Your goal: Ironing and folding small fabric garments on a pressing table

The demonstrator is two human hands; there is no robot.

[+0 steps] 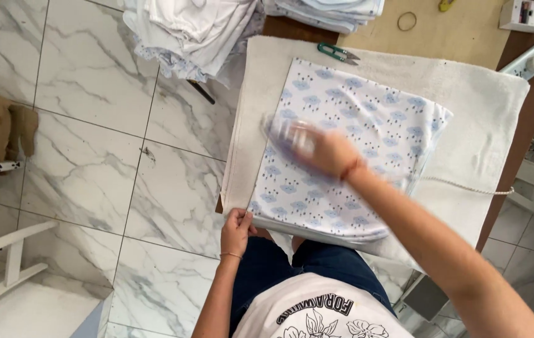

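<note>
A folded white cloth printed with pale blue clouds (367, 119) lies flat on a cream towel pad (486, 106) over the table. My right hand (329, 153) is shut on a clothes iron (289, 134), blurred with motion, pressed on the left part of the cloth. A twisted white cord (467, 186) trails from it to the right. My left hand (237, 228) pinches the cloth's near left corner at the pad's edge.
Green-handled thread snips (337, 53) lie at the pad's far edge. Stacks of folded white cloth (192, 31) sit at the far side. A rubber band (407, 21) rests on the brown tabletop. Marble floor tiles (91, 138) lie to the left, with a white chair (4, 263).
</note>
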